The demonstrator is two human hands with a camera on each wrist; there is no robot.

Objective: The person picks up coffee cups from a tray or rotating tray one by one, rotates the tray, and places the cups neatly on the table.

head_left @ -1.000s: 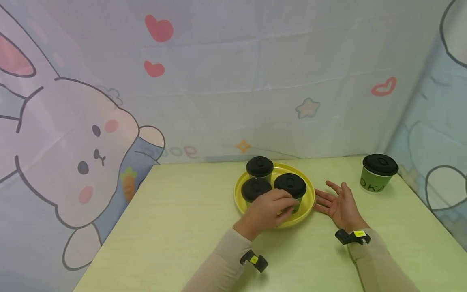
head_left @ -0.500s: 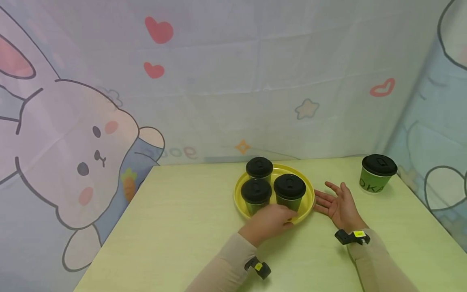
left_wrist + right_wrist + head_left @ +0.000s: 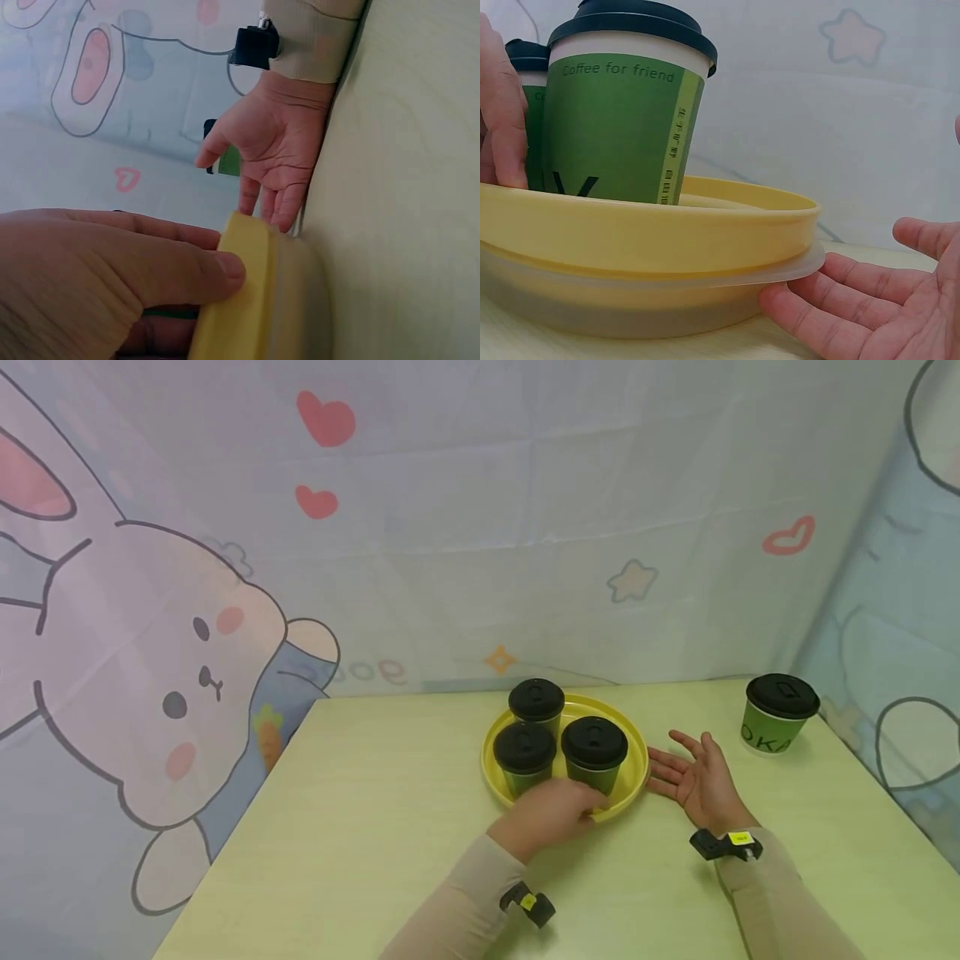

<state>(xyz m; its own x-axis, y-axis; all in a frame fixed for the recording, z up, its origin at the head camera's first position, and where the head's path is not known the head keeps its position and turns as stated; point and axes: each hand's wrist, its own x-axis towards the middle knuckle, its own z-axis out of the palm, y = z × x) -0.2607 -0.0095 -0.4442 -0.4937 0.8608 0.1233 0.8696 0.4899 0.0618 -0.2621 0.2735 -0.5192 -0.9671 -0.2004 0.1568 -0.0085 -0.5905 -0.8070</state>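
A round yellow tray (image 3: 640,747) with a translucent base bears three green paper coffee cups with black lids: one at the back (image 3: 536,697), one at the front left (image 3: 524,752) and one at the front right (image 3: 595,752). My left hand (image 3: 553,812) pinches the tray's front rim, the thumb (image 3: 229,274) outside and the fingers inside, close by the cups. At the tray's right side my right hand (image 3: 703,787) lies palm up with fingers extended. In the right wrist view its fingertips (image 3: 780,300) are right at the translucent base (image 3: 705,307).
Another lidded green coffee cup (image 3: 780,718) stands at the back right of the pale table (image 3: 375,793). Behind the table hangs a printed cloth (image 3: 450,527) with a rabbit and hearts, which also runs along the right side.
My left hand has come down from in front of the cups to the tray's front rim and now grips it. The right hand and the cups have stayed put.
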